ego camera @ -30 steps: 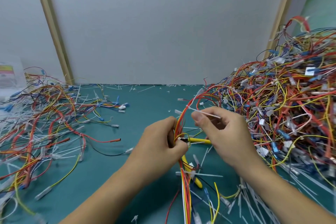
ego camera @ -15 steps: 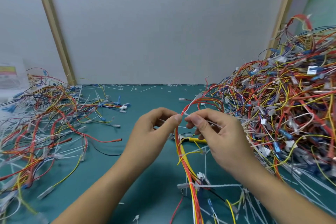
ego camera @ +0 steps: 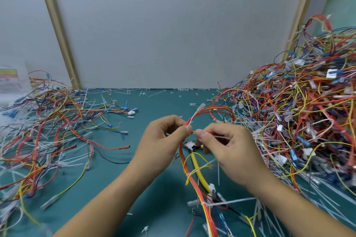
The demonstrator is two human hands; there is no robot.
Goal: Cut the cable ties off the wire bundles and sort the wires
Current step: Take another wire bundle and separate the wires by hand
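While flanked at far left by a spread of loose wires (ego camera: 48, 131) on the teal surface (ego camera: 163, 100), sits mid-frame, pinched at the top of its loop by the left hand (ego camera: 163, 140) with thumb and forefinger closed on it: the red-and-orange wire bundle (ego camera: 193, 188), likely light, limp and springy, so best held close to a tie rather than by a trailing end. Just to the right, nips a thin white cable tie (ego camera: 219, 136) between the closed fingertips of the right hand (ego camera: 231, 146); probably stiff, slick nylon, easiest gripped near its head, though cannot tell whether looped round the wires. Farther right, leaves the tangled heap (ego camera: 298, 121) untouched.
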